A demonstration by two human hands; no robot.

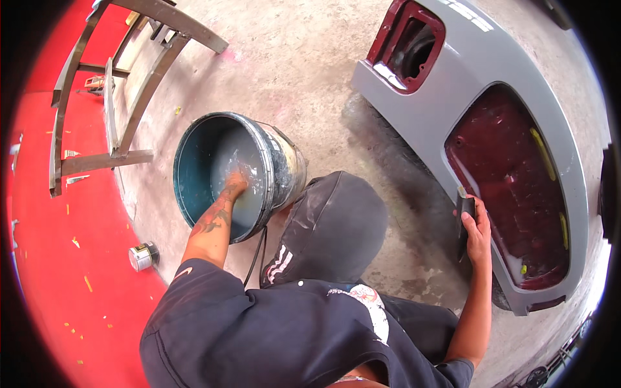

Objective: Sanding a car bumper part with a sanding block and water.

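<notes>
My left hand (236, 183) reaches into a dark bucket (197, 161) of cloudy grey water; its fingers are submerged, so I cannot make out what, if anything, they hold. My right hand (475, 226) grips a dark, flat block (463, 226) at the inner edge of a large grey painted car panel (485, 71). The panel has glossy dark red recessed areas (508, 187), with yellow strips inside the larger one. My bent knee (336, 226) is between the bucket and the panel.
A brown metal frame (136, 155) stands at the upper left, partly over a red floor surface (77, 271). A small can (142, 257) sits at the left near the bucket. The concrete floor (297, 77) extends behind the bucket. Dark objects line the far right edge.
</notes>
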